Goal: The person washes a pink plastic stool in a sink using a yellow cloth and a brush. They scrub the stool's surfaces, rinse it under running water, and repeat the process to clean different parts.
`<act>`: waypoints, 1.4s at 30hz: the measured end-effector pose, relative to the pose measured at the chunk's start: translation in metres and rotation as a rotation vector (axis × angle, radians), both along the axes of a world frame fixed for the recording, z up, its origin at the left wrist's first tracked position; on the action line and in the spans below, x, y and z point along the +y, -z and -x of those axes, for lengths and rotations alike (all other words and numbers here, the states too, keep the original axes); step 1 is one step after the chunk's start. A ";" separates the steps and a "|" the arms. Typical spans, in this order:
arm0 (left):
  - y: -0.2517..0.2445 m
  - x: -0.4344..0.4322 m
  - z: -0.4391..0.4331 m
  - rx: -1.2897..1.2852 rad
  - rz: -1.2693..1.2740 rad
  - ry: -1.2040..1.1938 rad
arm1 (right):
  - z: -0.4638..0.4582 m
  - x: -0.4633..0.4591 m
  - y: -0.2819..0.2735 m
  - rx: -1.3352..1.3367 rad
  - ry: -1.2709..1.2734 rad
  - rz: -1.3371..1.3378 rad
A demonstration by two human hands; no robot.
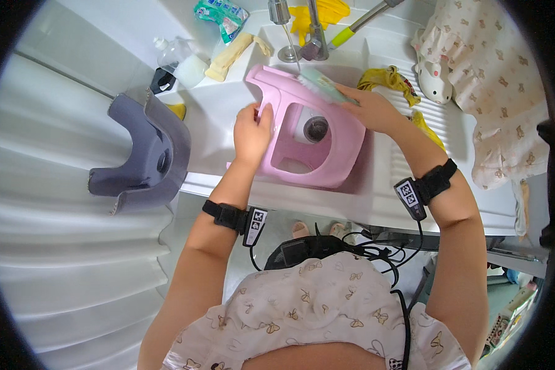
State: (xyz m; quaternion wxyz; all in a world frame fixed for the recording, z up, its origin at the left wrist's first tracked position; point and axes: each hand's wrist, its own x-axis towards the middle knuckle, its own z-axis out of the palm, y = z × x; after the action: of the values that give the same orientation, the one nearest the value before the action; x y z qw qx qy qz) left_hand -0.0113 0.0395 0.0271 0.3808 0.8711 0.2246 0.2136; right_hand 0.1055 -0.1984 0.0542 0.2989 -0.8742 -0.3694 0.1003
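A pink plastic stool (347, 138) lies tilted on its side in the white sink (212, 125), its open frame towards me. My left hand (253, 134) grips the stool's left edge, thumb on top and fingers behind it. In my right hand (374, 108) is a pale green scrub brush (326, 85) with white bristles, which rest against the stool's upper edge. Water runs from the metal faucet (280, 13) just beside the brush. Through the stool's opening the sink drain (315, 129) shows.
On the left, a grey plastic stool (166, 157) rests on its side by the white curtain (64, 199). Behind the sink are a pump bottle (185, 64), a green packet (222, 18) and yellow gloves (323, 14). Yellow cloth (388, 81) lies on the ribbed washboard (397, 152); patterned fabric (476, 83) hangs right.
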 end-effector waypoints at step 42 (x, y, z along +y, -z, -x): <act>-0.007 0.000 -0.063 -0.213 0.291 -0.100 | -0.045 0.136 0.001 -0.230 -0.081 -0.039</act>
State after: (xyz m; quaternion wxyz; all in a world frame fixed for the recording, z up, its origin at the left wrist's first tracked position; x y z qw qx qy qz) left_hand 0.0522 0.0396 0.0343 0.5134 0.7670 0.2547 0.2887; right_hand 0.1506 -0.0628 0.0530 0.2674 -0.8583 -0.4380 0.0042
